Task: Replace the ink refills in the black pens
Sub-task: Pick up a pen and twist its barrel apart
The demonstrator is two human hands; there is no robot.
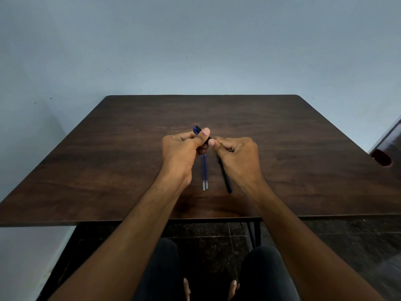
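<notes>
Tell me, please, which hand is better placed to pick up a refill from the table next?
Probably the left hand: the two refills lie just beside its wrist, though both hands grip the pen.

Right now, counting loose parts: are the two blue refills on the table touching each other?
Touching: the head view shows the two blue refills lying side by side on the table with no visible gap.

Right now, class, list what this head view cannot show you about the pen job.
- Pen in the left hand and right hand: fingers hide its middle, so open or closed is unclear.
- Two refills on the table: upper ends hidden under the hands.
- Second black pen: top covered by the right hand.
</notes>
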